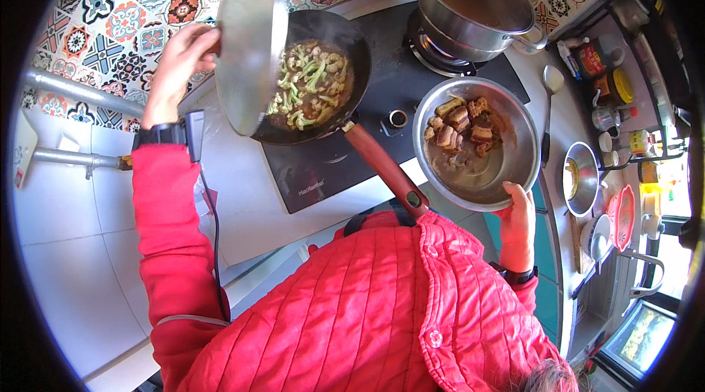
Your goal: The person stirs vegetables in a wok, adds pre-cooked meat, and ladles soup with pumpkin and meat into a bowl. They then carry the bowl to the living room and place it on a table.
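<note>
My left hand [184, 61] grips the knob of a glass pan lid [248, 45], which is tilted steeply at the left edge of a dark frying pan [361, 72]. Cauliflower pieces [314, 80] lie in brown sauce inside the pan, with faint steam above. The pan's red-brown handle [383, 166] points toward my body. My right hand [519, 221] holds the rim of a stainless steel bowl [421, 144], tilted a little, right of the pan. Chunks of braised pork belly [457, 122] and brown sauce are in that bowl.
A lidded steel pot [468, 34] sits over a lit burner on the black gas hob [316, 171]. Right of it are a ladle [551, 83], a smaller steel bowl [590, 193], a red-rimmed dish [622, 218] and a rack [644, 67] of jars. Grey pipes [82, 89] run at left.
</note>
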Motion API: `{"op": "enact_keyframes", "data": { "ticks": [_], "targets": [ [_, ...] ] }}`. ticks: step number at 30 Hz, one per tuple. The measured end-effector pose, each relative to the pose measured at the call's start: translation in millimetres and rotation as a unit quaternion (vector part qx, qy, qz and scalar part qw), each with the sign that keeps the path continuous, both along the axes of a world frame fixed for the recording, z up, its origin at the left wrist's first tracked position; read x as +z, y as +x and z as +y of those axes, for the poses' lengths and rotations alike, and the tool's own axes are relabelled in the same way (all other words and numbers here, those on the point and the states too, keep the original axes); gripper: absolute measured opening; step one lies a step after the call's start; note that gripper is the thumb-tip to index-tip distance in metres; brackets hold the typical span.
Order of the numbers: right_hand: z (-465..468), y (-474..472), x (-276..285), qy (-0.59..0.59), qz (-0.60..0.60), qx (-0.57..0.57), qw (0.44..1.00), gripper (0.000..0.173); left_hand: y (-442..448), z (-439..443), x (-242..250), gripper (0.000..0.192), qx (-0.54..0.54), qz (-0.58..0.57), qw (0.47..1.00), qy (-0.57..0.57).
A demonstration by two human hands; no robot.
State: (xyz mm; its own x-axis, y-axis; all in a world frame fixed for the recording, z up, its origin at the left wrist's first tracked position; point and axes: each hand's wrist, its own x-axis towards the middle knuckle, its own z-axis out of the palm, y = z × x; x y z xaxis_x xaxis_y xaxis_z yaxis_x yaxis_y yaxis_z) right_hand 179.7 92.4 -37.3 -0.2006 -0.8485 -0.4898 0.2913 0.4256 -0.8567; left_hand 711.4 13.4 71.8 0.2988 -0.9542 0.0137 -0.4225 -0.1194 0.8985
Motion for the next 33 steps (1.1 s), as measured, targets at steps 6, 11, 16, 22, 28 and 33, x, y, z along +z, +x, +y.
{"op": "enact_keyframes", "data": {
  "ticks": [6, 11, 16, 22, 28, 33],
  "targets": [
    [-4.0, -1.4, 7.0, -0.017, 0.007, 0.000, 1.000, 0.035, 48.7, 71.1, -20.8, 0.035, 0.078, 0.188, 0.966, -0.162],
    [-18.8, -4.0, 22.7, -0.019, 0.030, 0.035, 0.999, 0.030, 114.6, 149.5, -80.7, 0.030, 0.117, 0.220, 0.951, -0.181],
    [-38.3, -6.2, 43.9, -0.060, 0.062, 0.102, 0.991, 0.017, 43.6, 201.4, -74.4, 0.015, 0.228, 0.267, 0.915, -0.201],
    [-66.5, 42.4, 80.5, -0.313, 0.369, 0.330, 0.810, 0.018, 3.9, 255.4, -85.3, 0.019, 0.288, -0.254, 0.923, -0.003],
    [-129.0, 109.2, 91.6, -0.096, 0.147, 0.363, 0.915, 0.031, -51.3, 260.5, -70.4, 0.018, 0.315, -0.163, 0.934, -0.030],
    [-159.8, 167.4, 98.2, -0.115, 0.165, 0.463, 0.864, 0.044, -49.8, 289.5, -93.9, 0.018, 0.323, -0.021, 0.943, -0.082]
  ]
}}
